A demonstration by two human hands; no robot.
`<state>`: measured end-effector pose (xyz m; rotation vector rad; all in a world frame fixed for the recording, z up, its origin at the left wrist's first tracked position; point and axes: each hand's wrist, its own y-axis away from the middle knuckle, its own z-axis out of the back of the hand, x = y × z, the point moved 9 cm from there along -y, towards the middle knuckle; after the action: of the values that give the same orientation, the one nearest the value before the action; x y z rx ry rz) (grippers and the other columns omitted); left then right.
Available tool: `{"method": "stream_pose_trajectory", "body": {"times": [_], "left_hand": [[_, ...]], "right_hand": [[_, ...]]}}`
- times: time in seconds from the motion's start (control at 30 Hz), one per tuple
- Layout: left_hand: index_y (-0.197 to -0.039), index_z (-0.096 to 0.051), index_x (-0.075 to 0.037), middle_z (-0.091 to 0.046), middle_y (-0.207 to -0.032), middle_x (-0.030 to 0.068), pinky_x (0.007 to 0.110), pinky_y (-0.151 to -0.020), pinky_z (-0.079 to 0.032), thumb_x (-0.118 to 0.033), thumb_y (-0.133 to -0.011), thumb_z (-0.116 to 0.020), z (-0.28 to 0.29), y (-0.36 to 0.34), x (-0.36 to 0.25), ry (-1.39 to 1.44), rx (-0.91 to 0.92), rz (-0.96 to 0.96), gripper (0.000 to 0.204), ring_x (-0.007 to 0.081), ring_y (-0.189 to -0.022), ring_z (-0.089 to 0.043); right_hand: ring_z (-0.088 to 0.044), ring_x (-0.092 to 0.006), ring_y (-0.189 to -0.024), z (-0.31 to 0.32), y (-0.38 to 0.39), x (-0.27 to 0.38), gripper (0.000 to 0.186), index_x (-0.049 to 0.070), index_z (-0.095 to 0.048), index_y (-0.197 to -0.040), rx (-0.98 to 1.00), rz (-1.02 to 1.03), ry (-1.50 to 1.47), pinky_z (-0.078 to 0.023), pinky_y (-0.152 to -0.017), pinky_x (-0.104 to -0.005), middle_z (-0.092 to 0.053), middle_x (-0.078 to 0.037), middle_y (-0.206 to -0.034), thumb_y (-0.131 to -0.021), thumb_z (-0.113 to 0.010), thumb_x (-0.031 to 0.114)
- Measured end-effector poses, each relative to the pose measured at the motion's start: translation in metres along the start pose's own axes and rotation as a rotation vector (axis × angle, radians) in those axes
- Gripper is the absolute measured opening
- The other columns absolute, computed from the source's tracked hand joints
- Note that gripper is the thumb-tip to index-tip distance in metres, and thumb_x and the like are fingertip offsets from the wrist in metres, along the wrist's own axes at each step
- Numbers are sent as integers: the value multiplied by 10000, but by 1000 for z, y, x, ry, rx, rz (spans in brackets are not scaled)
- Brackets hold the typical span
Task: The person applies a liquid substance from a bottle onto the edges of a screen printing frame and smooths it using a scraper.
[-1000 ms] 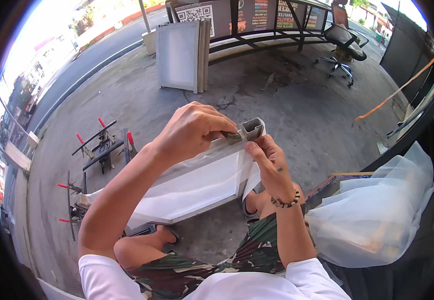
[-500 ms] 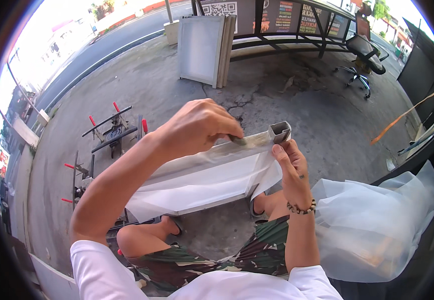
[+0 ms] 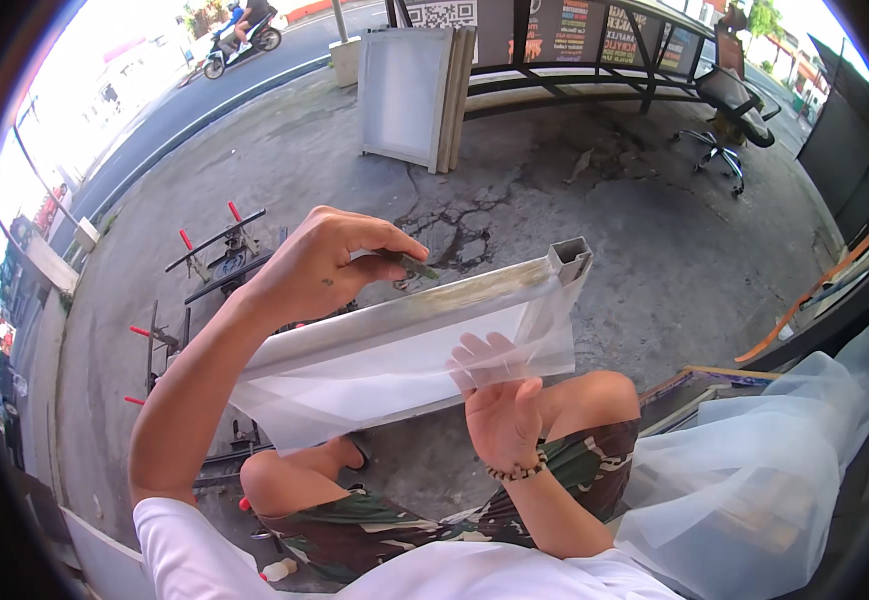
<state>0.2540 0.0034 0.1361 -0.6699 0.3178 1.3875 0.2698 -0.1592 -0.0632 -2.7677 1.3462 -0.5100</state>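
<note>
A screen printing frame of pale metal tubing lies across in front of my body, with a hollow corner end at the upper right. Translucent mesh drapes from its top bar over the lower part. My left hand is just above the top bar, left of centre, pinching a small flat dark-green piece. My right hand is raised palm up beneath the mesh's hanging edge, fingers spread and showing through the sheer fabric.
Stacked frames lean at the back near a dark sign barrier. An office chair is at back right. Red-handled clamp rigs sit at left, crumpled white mesh at right. People ride a scooter on the street.
My left hand has moved left along the bar with the dark piece. My right hand has let go of the corner and dropped, opening under the mesh. A scooter has appeared.
</note>
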Motion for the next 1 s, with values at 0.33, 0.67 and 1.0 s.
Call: {"method": "stream_pose_trajectory", "body": {"times": [0.33,0.67,1.0], "left_hand": [[-1058,-739,-35,-755,-1029,108,332,-821,-569,121,-760,-707,-2,-9,-10,-4,1,-102,338,239,-956,-729],[-1029,-728,-15,-737,-1070,131,386,-806,-580,146,-758,-670,-31,-42,-27,-45,33,-212,321,305,-977,-706],[-976,-748,-66,-760,-1010,61,419,-870,-548,125,-688,-696,18,46,-19,-277,243,-173,349,252,-1038,-708]], "right_hand": [[-596,-87,-975,-50,-26,-27,314,39,-634,-1166,-232,41,127,-457,-836,-257,-653,-19,-1062,-905,-756,166],[-650,-111,-791,-45,-35,-22,109,29,-707,-1043,-127,141,301,-491,-704,-248,-709,-32,-964,-942,-697,69],[-684,-151,-802,-39,-38,-20,102,26,-693,-1042,-48,100,351,-527,-743,-286,-710,-44,-949,-947,-687,63]]}}
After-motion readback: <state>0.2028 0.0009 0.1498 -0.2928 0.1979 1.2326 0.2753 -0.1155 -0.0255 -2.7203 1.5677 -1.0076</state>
